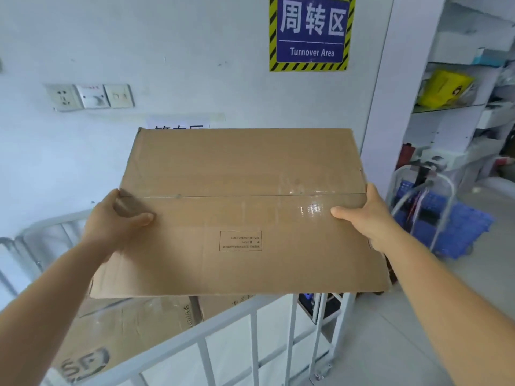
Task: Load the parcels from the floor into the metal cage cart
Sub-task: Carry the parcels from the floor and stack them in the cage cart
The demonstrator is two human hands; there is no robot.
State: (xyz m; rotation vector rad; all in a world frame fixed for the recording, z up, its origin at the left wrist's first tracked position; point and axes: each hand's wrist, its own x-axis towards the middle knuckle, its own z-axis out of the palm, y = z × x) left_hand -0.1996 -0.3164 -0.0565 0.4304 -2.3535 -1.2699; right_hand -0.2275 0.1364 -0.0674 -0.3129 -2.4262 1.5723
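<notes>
A large brown cardboard parcel (242, 213), taped along its middle seam, hangs in the air above the metal cage cart (237, 319). My left hand (117, 221) grips its left edge with the thumb lying on top. My right hand (365, 218) grips the right edge the same way. The parcel is held over the cart's near rail. Inside the cart lie two other cardboard parcels: one with an SF mark (117, 335) and one behind it (220, 305), mostly hidden by the held parcel.
A white wall with sockets (89, 96) and a blue "Turnover Area" sign (310, 32) stands behind the cart. To the right are a trolley with a blue crate (446, 221) and white shelves (457, 107) with goods. Pale tiled floor (390, 344) lies right of the cart.
</notes>
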